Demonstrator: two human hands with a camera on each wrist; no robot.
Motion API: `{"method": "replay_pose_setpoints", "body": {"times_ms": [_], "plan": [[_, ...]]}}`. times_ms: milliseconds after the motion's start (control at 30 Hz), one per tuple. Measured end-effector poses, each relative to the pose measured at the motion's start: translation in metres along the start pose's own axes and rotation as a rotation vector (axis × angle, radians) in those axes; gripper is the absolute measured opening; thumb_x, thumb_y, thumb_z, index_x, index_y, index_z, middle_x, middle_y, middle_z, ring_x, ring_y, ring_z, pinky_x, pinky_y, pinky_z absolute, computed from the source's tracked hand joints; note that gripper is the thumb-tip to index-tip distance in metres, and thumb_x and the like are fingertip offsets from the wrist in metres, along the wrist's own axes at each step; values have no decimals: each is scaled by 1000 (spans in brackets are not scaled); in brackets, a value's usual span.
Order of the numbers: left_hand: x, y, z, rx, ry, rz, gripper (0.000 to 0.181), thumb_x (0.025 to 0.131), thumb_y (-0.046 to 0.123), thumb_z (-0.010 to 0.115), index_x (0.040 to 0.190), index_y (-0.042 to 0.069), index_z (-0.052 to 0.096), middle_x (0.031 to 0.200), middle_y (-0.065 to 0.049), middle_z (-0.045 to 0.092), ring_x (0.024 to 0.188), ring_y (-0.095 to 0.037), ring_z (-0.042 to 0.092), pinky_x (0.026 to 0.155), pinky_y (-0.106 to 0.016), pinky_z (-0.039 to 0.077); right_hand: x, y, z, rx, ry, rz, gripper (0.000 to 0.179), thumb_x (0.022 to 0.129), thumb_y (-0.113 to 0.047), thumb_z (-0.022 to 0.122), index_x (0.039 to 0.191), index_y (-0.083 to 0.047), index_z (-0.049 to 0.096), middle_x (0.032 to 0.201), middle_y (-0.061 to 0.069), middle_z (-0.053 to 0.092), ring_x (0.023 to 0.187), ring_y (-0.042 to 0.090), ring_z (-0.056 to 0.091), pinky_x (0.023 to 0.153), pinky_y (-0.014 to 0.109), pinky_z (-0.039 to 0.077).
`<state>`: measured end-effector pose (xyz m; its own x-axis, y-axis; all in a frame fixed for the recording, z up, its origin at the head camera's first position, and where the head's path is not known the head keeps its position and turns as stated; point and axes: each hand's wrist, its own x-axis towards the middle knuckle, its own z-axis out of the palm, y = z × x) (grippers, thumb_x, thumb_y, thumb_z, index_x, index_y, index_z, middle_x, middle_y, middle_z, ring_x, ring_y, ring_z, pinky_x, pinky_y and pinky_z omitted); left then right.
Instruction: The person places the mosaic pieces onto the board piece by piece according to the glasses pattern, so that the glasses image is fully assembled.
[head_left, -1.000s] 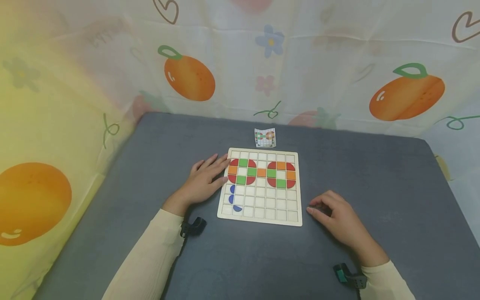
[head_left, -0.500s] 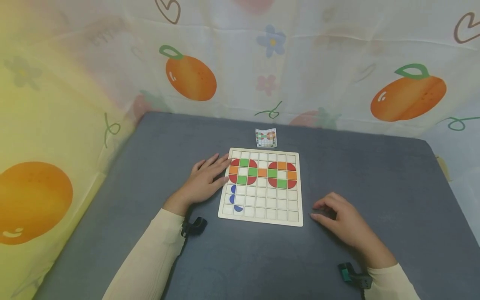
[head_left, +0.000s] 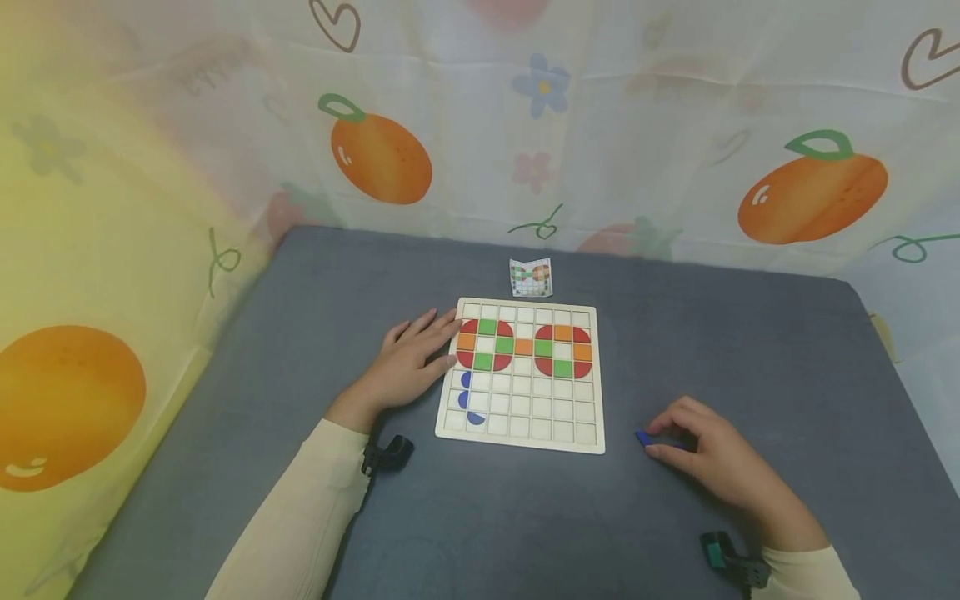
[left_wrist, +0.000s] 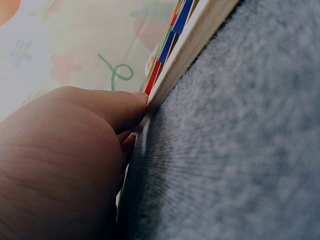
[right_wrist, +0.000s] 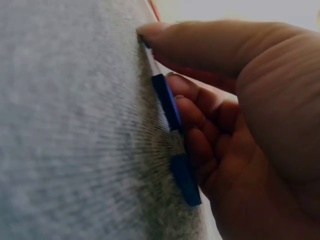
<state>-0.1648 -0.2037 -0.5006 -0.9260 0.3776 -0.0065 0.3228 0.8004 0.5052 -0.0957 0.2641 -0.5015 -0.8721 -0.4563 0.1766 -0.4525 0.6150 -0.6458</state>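
A pale wooden grid board (head_left: 531, 429) lies mid-table, holding red, green and orange tiles in two rings plus several blue half-round tiles (head_left: 476, 418) at its lower left. My left hand (head_left: 405, 358) lies flat with fingers spread at the board's left edge. In the left wrist view, the thumb (left_wrist: 120, 107) touches that edge. Right of the board, my right hand (head_left: 716, 454) has thumb and index finger at a small blue tile (head_left: 642, 437). The right wrist view shows more blue tiles (right_wrist: 167, 102) on the cloth beneath the curled fingers, partly hidden from the head view.
A small printed card (head_left: 530, 278) with a similar coloured pattern lies behind the board. Grey cloth covers the table (head_left: 525, 525). A fruit-print curtain (head_left: 480, 150) hangs along the back and left sides.
My right hand has drawn back rightward and toward me, away from the board. A blue tile now shows at its fingertips. My left hand stays at the board's edge.
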Motion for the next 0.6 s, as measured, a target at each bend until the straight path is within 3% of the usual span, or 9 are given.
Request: {"method": "replay_pose_setpoints", "body": {"times_ms": [367, 600], "plan": [[1, -3, 3, 3, 1, -6, 67, 112, 39, 60, 172, 16, 37, 178, 3, 26, 166, -26, 11, 126, -61, 4, 3, -9, 6, -60, 38, 2, 25, 88, -8, 93, 99, -24, 78, 98, -16, 60, 87, 8, 53, 74, 31, 47], [1, -3, 3, 1, -1, -6, 67, 113, 40, 59, 172, 17, 37, 178, 4, 26, 166, -26, 11, 126, -61, 4, 7, -17, 13, -65, 64, -14, 25, 87, -6, 92, 98, -23, 78, 100, -15, 63, 89, 8, 55, 77, 30, 47]]}}
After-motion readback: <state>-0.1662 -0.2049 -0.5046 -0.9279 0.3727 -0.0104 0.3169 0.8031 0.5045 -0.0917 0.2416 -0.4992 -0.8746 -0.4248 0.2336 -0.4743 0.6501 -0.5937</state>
